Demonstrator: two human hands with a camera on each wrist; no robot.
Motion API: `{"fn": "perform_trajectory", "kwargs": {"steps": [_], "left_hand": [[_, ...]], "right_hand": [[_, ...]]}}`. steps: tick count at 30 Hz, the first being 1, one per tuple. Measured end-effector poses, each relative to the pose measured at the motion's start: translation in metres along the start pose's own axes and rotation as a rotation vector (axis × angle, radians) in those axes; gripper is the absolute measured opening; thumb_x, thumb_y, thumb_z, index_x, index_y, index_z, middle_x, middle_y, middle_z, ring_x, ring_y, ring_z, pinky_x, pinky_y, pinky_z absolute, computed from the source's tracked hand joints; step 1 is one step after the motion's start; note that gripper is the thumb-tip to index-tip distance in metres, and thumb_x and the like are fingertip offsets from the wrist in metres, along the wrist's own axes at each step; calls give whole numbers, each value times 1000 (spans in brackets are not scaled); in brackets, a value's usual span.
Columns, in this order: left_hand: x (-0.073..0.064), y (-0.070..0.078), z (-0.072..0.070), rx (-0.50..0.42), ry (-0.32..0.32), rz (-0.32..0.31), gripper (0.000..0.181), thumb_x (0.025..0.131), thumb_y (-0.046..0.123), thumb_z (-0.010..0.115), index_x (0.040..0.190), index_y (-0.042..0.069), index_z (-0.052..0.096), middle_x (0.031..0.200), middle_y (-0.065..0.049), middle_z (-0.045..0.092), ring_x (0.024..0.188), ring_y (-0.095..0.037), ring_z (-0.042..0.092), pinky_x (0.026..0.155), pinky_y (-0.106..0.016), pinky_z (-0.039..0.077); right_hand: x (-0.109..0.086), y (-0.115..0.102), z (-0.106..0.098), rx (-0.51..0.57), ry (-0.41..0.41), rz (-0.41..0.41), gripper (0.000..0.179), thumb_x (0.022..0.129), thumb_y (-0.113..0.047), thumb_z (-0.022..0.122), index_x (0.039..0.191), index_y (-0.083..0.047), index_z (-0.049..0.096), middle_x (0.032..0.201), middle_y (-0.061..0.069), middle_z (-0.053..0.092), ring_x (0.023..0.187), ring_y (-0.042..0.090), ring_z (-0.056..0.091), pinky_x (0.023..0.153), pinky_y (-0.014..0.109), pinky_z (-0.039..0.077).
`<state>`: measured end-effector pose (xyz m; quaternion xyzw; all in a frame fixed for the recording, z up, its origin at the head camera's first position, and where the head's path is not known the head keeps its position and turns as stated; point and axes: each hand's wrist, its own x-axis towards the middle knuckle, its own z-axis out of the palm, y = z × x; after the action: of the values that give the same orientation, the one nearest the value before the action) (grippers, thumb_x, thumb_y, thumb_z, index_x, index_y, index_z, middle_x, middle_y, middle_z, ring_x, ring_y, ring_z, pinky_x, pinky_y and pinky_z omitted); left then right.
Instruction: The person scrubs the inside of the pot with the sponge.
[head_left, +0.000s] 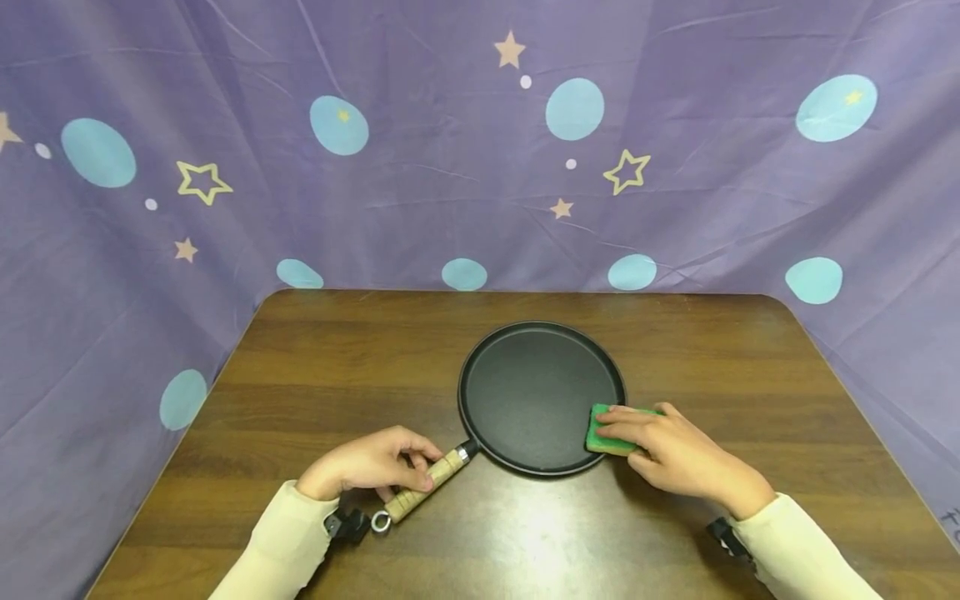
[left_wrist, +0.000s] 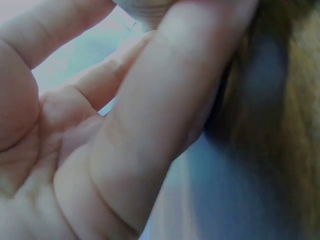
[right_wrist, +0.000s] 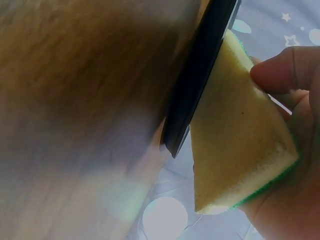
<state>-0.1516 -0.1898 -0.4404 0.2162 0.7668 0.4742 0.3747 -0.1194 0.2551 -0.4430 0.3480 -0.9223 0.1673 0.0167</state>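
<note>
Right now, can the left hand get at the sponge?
Probably not: the left hand has its grip on the handle, the pan lies between, and the right hand holds the sponge at the pan's right rim.

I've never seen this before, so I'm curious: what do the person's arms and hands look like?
The left hand and right hand wear no gloves. Cream-coloured sleeves cover the arms, with a small black device at each wrist.

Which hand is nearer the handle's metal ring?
The left hand, pinching the wooden handle near the metal ring; the right hand is farther, holding the sponge at the right edge of the flat pan.
</note>
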Motion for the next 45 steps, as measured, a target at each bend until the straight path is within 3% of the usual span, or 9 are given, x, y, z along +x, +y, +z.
{"fn": "perform_trajectory", "kwargs": {"steps": [13,21,25,32,45], "left_hand": [[6,3,-4,-13,17,-28,41,96,10,75,131,-10,66,94,-4,73,70,-12,62,48,-24,53],[12,4,-4,11,13,-41,42,95,9,77,131,-10,66,95,-4,72,71,-13,63,48,-25,53],[12,4,-4,14,-1,-35,43,95,9,77,131,-10,66,93,-3,72,70,-12,63,47,-24,53],[13,4,-5,16,-26,-39,46,94,9,78,134,-9,65,92,-3,71,69,-10,62,48,-23,52],[13,1,-5,-20,-34,-21,44,94,7,77,133,-9,65,90,-2,69,67,-10,60,48,-22,52]], "right_hand": [[2,-9,4,35,-6,-26,48,86,0,72,132,-15,74,144,5,66,133,28,61,89,53,45],[2,-14,4,97,-38,-4,49,89,2,71,135,-16,72,148,5,63,137,30,58,96,73,43],[3,-15,6,108,-36,-13,50,89,2,70,135,-17,72,147,3,64,137,29,58,96,70,43],[9,-21,11,133,-41,-64,53,87,2,67,136,-16,73,147,4,64,136,29,59,91,52,46],[28,-36,17,192,-83,-160,55,85,3,68,138,-10,71,148,12,61,138,34,57,105,65,48]]}}
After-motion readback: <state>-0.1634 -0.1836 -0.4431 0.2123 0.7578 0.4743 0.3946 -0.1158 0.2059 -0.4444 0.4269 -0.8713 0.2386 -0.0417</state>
